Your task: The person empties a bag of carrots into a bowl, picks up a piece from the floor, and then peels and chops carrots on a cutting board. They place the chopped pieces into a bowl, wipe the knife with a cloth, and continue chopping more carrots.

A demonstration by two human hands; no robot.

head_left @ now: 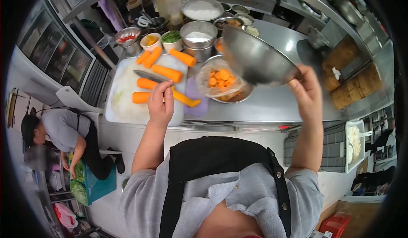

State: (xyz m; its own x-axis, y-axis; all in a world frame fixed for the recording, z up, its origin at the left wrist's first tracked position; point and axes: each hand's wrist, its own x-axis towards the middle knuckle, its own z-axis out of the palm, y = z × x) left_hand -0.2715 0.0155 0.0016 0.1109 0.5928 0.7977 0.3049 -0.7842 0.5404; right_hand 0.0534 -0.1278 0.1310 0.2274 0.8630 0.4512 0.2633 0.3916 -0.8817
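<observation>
My right hand [307, 94] grips the rim of a metal bowl [259, 57], which is tilted in the air above the steel counter. Below and left of it, a clear plastic bag [205, 77] of cut carrot pieces [222, 79] rests on another metal bowl [244, 97]. My left hand [161, 103] is raised with fingers curled closed in front of the cutting board; whether anything is in them is hidden. Behind it lies a knife [146, 75] with a yellow handle [187, 100]. Several peeled carrots [168, 73] lie on the white cutting board [123, 83].
Metal pots [198, 40] of white powder and small containers [171, 40] line the counter's back. A purple cloth [195, 89] lies beside the board. Wooden boards [357, 89] are at right. At lower left, another person [63, 129] bends over a teal crate [100, 182] with leafy greens.
</observation>
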